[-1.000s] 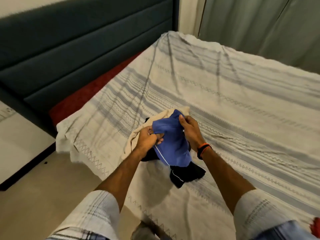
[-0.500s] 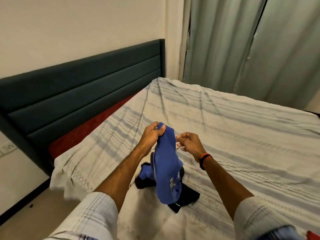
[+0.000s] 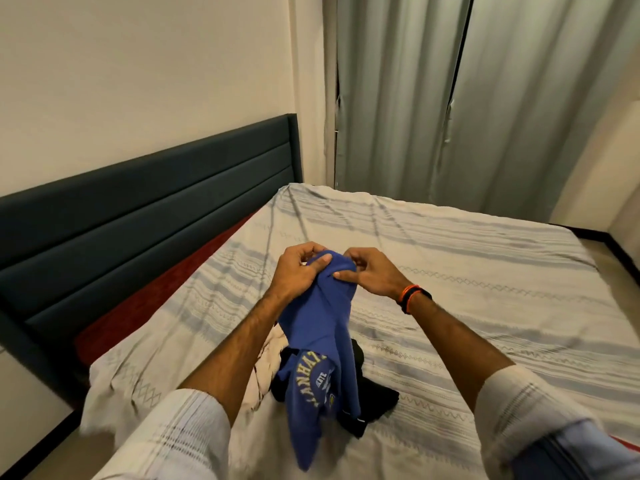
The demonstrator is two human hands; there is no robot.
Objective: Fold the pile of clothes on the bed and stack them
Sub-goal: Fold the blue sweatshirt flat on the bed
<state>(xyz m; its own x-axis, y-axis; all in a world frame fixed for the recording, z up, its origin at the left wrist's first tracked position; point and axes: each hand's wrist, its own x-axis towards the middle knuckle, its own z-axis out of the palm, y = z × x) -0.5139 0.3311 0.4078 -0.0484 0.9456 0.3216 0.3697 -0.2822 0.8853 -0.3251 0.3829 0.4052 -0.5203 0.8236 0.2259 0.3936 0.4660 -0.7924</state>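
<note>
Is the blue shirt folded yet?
Not folded: the blue shirt hangs bunched from the left hand and right hand.

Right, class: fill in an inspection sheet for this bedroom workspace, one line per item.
Surface: bed under a striped cover, creased.
Job's things: blue shirt held up, hanging; black garment and cream garment heaped below it, unfolded.
Clutter: nothing seen.
Grippers: left hand and right hand both pinch the blue shirt's top edge.
Cables: nothing seen.
Surroundings: dark headboard, grey curtains, cream wall.
</note>
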